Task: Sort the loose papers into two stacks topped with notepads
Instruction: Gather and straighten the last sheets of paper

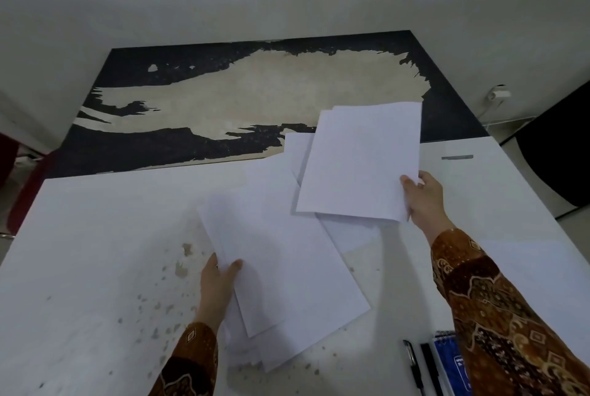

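The right hand (423,196) pinches a few white sheets (360,162) lifted above the white desk (95,252); the left hand (218,284) pinches the fanned papers (287,268) mid-desk, thumb on top. A blue notepad (451,363) lies near the desk's front-right edge.

both arms wore long sleeves of one patterned cloth, a batik-like print in brown, rust orange and dark maroon. the right sleeve (498,309) showed curling scroll motifs, small cream dots and pale diamond shapes set in darker bands, and it ended at the wrist. the left sleeve (188,360) carried the same print, with a small diamond figure near its cuff. the left hand (218,287) and right hand (426,196) were bare, without gloves.
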